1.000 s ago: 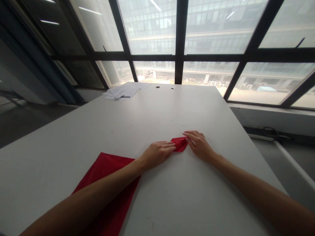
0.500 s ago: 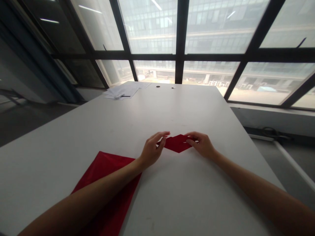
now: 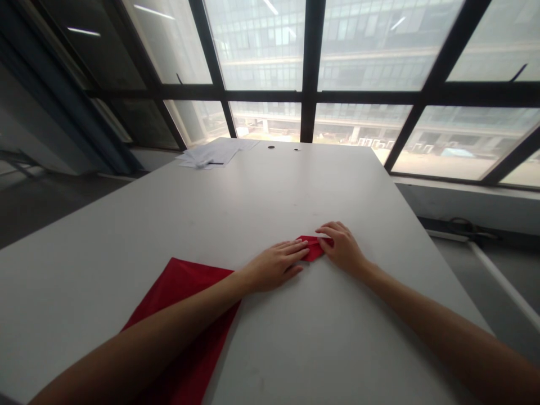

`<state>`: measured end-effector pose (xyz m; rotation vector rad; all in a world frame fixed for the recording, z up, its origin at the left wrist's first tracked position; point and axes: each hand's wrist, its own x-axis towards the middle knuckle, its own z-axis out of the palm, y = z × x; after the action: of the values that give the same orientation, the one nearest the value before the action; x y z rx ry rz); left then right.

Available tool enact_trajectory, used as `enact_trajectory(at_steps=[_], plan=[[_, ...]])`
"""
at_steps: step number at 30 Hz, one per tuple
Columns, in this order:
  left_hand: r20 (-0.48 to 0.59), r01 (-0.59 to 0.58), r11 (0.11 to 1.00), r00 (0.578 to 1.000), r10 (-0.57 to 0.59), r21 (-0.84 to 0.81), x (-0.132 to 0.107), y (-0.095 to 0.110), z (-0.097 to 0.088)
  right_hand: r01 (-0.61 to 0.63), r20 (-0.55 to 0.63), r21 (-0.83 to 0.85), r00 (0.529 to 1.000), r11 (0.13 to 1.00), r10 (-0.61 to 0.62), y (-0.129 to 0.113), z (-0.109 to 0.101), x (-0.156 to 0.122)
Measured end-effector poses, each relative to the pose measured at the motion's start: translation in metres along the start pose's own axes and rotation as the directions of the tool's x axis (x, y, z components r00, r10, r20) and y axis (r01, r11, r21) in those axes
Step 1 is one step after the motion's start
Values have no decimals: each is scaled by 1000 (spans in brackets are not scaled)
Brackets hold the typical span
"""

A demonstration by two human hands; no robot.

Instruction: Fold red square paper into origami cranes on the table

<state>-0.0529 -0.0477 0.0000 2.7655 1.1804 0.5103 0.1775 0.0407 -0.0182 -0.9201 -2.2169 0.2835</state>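
A small folded piece of red paper lies on the white table between my two hands. My left hand rests flat, palm down, its outstretched fingers covering the left part of the paper. At the other end, my right hand pinches the paper's right edge between thumb and fingers. Under my left forearm is a large red sheet, partly hidden by the arm.
White papers lie in a loose pile at the table's far left. Two small dark spots, one a round hole, mark the far edge. Beyond the white table stand dark-framed windows; a cable lies by the wall at right.
My left hand has turned palm down and moved right onto the small red paper, which now shows less of itself. My right hand stays at its right end.
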Motion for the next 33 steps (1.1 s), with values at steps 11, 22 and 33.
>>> enact_trajectory(at_steps=[11,22,33], plan=[[-60,145,989,988,-145,-17,-1,-6,-1,120,120,41,985,992,-124,-5,-8,-3],[-190,182,978,962,-198,-99,1,-14,4,178,198,2,964,984,-175,-5,-9,-3],[-172,191,974,963,-210,-118,2,-11,-1,-50,91,-28,995,998,52,0,4,-1]])
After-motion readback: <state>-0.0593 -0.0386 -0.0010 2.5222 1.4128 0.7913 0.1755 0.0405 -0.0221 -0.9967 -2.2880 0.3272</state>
